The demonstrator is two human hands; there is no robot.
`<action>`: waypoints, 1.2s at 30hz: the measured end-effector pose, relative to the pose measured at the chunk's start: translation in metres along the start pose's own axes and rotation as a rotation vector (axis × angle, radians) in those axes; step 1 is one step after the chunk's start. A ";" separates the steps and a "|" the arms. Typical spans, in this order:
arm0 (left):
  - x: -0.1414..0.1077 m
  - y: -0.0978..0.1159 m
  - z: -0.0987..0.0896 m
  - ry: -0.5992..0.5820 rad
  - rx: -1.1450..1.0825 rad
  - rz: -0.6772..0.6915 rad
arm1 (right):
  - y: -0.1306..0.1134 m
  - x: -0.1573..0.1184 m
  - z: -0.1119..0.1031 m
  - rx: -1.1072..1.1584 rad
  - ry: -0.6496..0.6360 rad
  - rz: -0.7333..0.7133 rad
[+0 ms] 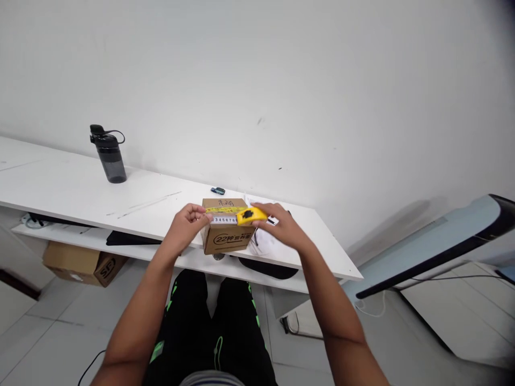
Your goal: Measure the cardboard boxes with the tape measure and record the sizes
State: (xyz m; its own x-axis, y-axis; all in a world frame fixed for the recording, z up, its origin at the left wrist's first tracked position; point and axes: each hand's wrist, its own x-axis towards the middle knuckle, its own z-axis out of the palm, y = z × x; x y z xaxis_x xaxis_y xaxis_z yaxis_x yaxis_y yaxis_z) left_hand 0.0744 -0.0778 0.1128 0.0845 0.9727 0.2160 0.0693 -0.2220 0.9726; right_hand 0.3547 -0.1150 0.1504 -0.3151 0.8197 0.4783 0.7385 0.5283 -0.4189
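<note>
At the surface's front edge, a carton reads "22种营养"; above it, my right fingers grip the yellow tape measure, its strip, marked 3 4 5 6 7, stretching left along that edge, its end pinched by my left fingers.

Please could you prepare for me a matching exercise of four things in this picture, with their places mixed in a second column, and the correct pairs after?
Column one
1. Tape measure
2. Dark bottle
3. SF box
4. Left hand

Column two
A. Below the white desk
B. At the left end of the numbered strip
C. Standing on the desk, near the wall
D. In the right hand

Right pairs: 1-D, 2-C, 3-A, 4-B
</note>
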 end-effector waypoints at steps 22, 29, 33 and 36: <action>0.054 -0.035 -0.008 -0.186 0.312 -0.171 | 0.084 0.043 0.017 0.090 -0.067 0.068; 0.081 0.004 -0.035 -0.286 0.195 -0.099 | 0.041 0.009 0.007 -0.173 0.254 -0.076; 0.115 0.028 -0.030 -0.444 0.111 -0.020 | -0.007 -0.033 0.034 -0.238 0.539 -0.235; 0.144 0.032 -0.012 -0.601 0.184 -0.132 | -0.045 -0.055 0.068 -0.194 0.723 -0.190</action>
State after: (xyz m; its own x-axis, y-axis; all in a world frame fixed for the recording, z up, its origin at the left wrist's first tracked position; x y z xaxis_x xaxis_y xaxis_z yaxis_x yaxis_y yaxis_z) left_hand 0.0766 0.0561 0.1757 0.6022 0.7972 -0.0426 0.2824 -0.1628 0.9454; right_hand 0.2982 -0.1684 0.0906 -0.0282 0.3351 0.9418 0.8230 0.5426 -0.1684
